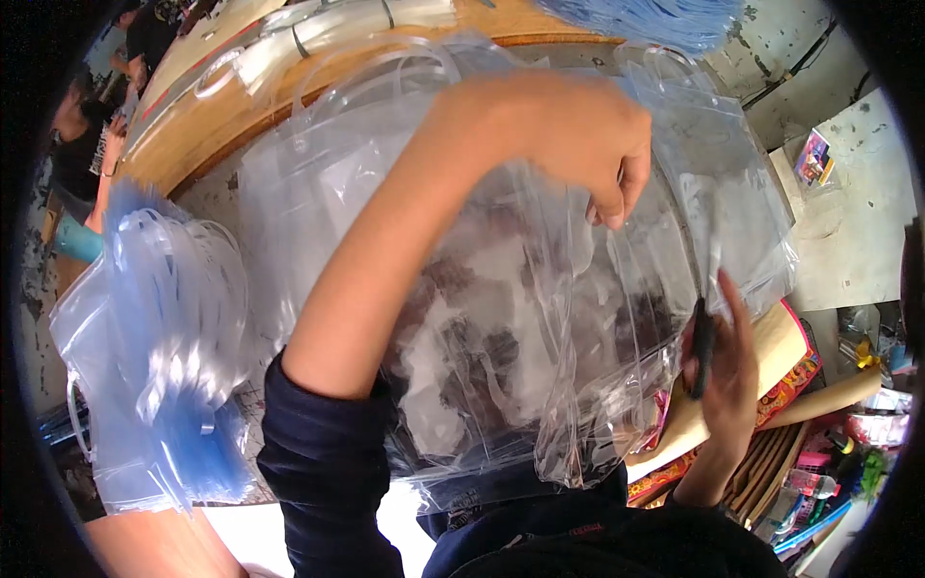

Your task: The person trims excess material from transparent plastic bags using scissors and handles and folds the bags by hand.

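Note:
A layered spread of clear plastic bags (462, 356) lies in front of me and hangs over my lap. My left hand (597, 144) reaches across it, fingers curled down and fingertips pressed together just above the plastic. Whatever may be between those fingertips is too small to make out. On the right, my right hand (729, 380) grips a black-handled cutting tool (702, 352), its pale blade pointing away from me and blurred. Whether it is scissors or a knife I cannot tell. More clear bags (737, 207) with loop handles lie beyond the blade.
At left stands a thick bundle of bluish clear bags (159, 356) with white handles. More blue plastic (650, 19) is piled at the far edge. Another person (82, 144) is at upper left. Rolled paper, a bottle (812, 483) and mixed clutter fill the lower right.

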`<state>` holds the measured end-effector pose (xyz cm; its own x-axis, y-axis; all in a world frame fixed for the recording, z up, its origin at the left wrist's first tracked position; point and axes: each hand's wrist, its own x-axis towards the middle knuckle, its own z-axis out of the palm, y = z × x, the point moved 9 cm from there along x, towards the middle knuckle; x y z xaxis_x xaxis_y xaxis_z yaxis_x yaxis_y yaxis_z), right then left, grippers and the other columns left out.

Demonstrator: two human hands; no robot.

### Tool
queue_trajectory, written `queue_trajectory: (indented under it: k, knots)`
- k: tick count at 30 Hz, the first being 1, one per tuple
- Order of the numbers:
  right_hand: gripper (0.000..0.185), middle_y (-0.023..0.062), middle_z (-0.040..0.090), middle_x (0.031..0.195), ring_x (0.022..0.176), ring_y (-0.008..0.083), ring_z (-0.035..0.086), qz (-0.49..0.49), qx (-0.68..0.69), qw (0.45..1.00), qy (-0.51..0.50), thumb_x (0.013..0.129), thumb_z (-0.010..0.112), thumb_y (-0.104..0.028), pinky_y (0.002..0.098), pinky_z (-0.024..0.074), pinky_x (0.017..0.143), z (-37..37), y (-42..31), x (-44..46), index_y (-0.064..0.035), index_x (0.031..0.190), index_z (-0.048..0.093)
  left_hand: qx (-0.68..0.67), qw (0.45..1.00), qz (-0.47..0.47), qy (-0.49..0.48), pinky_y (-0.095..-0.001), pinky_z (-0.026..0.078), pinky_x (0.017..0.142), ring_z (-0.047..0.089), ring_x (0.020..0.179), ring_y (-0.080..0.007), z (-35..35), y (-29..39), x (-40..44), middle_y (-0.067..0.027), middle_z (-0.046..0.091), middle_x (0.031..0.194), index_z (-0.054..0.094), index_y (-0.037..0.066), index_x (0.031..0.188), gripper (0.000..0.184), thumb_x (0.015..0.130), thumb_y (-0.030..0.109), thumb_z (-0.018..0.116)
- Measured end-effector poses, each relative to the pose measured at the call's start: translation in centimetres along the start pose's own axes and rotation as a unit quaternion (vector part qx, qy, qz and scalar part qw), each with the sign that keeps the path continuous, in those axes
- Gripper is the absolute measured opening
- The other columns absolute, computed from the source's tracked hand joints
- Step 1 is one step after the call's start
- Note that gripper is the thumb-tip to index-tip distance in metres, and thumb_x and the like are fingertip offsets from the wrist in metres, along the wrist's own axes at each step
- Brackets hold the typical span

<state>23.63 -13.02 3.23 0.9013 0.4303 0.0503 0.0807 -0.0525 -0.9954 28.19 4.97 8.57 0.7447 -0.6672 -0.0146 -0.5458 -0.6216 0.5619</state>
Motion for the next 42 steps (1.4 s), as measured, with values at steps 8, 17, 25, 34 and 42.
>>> queue_trajectory:
  k: [8,17,25,34,42]
  knots:
    - [0.058,0.0022,0.045,0.082,0.071,0.0103,0.046,0.132,-0.042,0.990,0.014,0.062,0.078,-0.020,0.0235,0.0392,0.066,1.8,3.0,-5.4,-0.0044,0.103,0.040,0.011,0.999,0.033,-0.006,-0.0302,0.044,0.074,0.060,0.081,-0.0191,-0.3,0.3,-0.2,-0.0065,0.065,0.080,0.065,0.003,0.078,0.019,0.073,0.021,0.062]
    - [0.057,0.0011,0.052,0.075,0.061,0.0072,0.049,0.161,-0.093,0.983,-0.002,0.062,0.080,-0.035,0.0210,0.0406,0.055,1.6,2.8,-5.2,-0.0021,0.095,0.048,0.007,0.999,0.031,-0.007,-0.0310,0.044,0.074,0.060,0.081,-0.0199,-0.1,0.1,-0.3,-0.0053,0.065,0.080,0.066,0.004,0.079,0.020,0.075,0.023,0.060]
    - [0.061,-0.0023,0.049,0.065,0.059,0.0052,0.048,0.211,-0.009,0.977,-0.008,0.055,0.082,-0.041,0.0178,0.0353,0.053,2.6,3.2,-5.2,-0.0029,0.091,0.052,0.013,1.000,0.021,-0.009,-0.0315,0.046,0.071,0.061,0.078,-0.0202,0.5,-0.4,0.2,-0.0069,0.066,0.077,0.066,0.003,0.080,0.021,0.076,0.022,0.058]
    - [0.058,-0.0048,0.046,0.063,0.057,0.0048,0.046,0.192,-0.105,0.976,-0.024,0.053,0.085,-0.026,0.0193,0.0337,0.049,2.3,3.6,-5.3,-0.0029,0.095,0.053,-0.002,1.000,-0.004,-0.009,-0.0322,0.046,0.069,0.061,0.077,-0.0220,1.0,-1.1,0.5,-0.0094,0.066,0.079,0.066,0.002,0.083,0.022,0.075,0.022,0.059]
    - [0.059,-0.0058,0.045,0.062,0.057,0.0031,0.043,0.207,-0.125,0.970,-0.012,0.052,0.084,-0.032,0.0184,0.0325,0.048,1.8,4.2,-5.5,-0.0042,0.094,0.053,0.011,1.000,0.000,-0.011,-0.0328,0.046,0.069,0.061,0.076,-0.0228,0.9,-1.0,0.6,-0.0110,0.066,0.080,0.066,0.002,0.084,0.024,0.074,0.022,0.059]
